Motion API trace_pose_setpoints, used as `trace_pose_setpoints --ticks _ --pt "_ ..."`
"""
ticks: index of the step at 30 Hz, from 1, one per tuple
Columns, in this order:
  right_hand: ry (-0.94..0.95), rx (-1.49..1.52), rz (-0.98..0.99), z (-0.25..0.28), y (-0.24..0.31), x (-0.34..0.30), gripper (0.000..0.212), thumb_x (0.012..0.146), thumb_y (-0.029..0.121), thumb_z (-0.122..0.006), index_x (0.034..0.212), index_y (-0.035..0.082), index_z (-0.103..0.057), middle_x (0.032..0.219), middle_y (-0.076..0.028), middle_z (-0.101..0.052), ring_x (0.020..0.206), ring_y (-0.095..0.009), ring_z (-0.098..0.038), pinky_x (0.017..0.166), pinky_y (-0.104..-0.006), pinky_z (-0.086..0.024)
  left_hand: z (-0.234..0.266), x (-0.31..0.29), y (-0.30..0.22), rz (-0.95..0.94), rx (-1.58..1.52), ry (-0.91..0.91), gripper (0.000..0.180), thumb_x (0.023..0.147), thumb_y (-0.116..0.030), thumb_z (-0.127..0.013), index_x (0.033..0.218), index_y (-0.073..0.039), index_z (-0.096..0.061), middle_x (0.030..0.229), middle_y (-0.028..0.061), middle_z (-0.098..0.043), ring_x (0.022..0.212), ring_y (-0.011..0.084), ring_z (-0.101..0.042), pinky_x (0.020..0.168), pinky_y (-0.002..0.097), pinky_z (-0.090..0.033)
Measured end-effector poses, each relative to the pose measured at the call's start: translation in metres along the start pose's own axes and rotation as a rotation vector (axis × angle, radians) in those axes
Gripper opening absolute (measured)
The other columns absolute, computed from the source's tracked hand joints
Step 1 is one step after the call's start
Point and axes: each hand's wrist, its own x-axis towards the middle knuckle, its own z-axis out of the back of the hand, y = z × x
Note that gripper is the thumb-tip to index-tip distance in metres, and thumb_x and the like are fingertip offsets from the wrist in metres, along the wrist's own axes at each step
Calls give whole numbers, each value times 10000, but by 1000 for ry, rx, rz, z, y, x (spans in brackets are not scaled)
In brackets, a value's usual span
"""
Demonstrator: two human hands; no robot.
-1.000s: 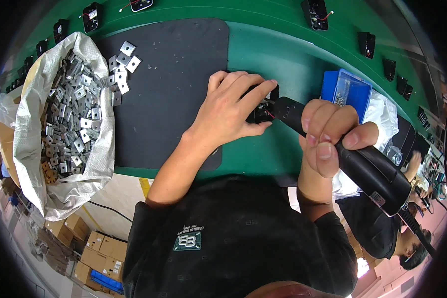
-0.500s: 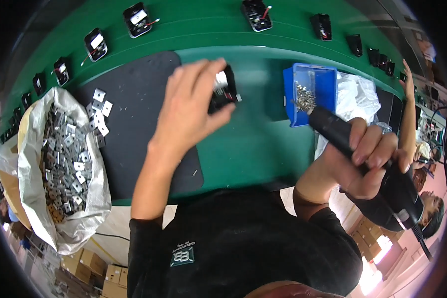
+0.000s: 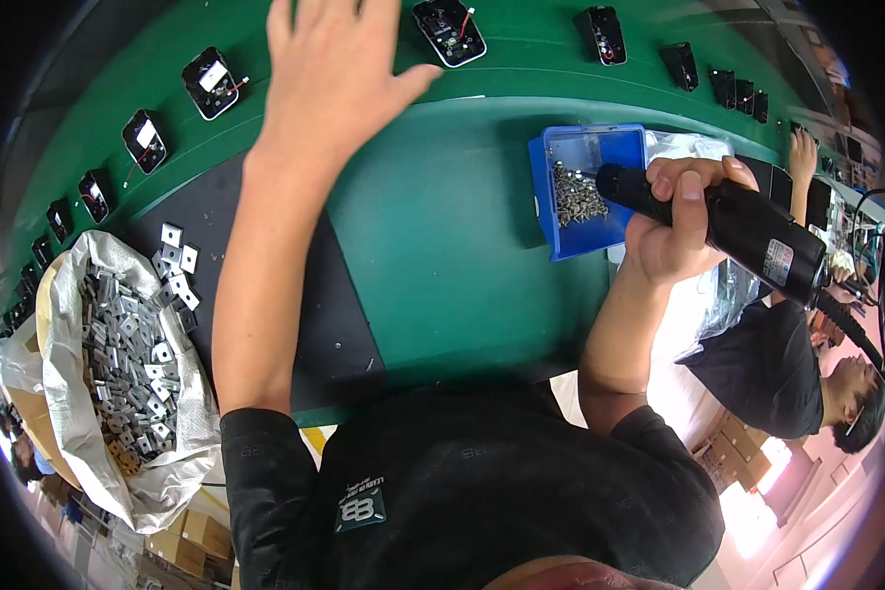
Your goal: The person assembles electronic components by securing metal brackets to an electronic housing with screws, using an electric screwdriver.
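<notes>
My left hand (image 3: 334, 84) reaches forward over the green belt with its fingers stretched out and its thumb apart. The fingertips run past the top edge, and nothing shows in the hand. To its right lies a black plastic housing (image 3: 449, 33) with a red wire; another black housing (image 3: 210, 83) with a white label lies to its left. My right hand (image 3: 680, 221) is wrapped round a black corded electric screwdriver (image 3: 765, 236). The screwdriver's nose points left over a blue bin (image 3: 600, 238) of small metal screws (image 3: 577, 197); its tip is hard to make out.
At left stands a white woven sack (image 3: 192, 433) full of metal plates (image 3: 133, 344). Loose square plates (image 3: 177, 270) lie on a black mat (image 3: 315, 324). More housings line the belt. Clear plastic bags (image 3: 723, 305) lie beside the bin, and a co-worker (image 3: 777, 364) is at right.
My left hand has moved forward from the mat to the belt, and the black housing it held is out of sight. The screwdriver has swung closer to level, its nose further over the bin.
</notes>
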Motion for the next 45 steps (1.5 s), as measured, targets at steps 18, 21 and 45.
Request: trace_pose_setpoints --ticks 18,21,45 --pt "22 176 -65 36 46 1 358 860 81 -570 1182 228 -516 846 -6 -538 703 -149 -475 712 -382 -399 27 -162 -42 -109 -317 109 793 644 -210 -831 1356 -84 -505 1238 97 -538 1206 282 -506 1064 534 -319" --pt "46 267 -107 30 45 3 319 860 83 -582 1144 225 -556 834 10 -545 692 -135 -473 726 -377 -388 36 -182 -45 -37 -374 124 795 666 -190 -817 1389 -111 -497 1418 159 -467 1296 319 -459 1060 510 -337" --pt "203 349 -81 6 58 -21 405 848 93 -612 1226 200 -511 846 5 -469 678 -128 -454 689 -343 -354 73 -230 28 366 -66 -116 339 786 -47 -737 1121 -26 -692 1105 150 -632 953 315 -622 844 379 -514"
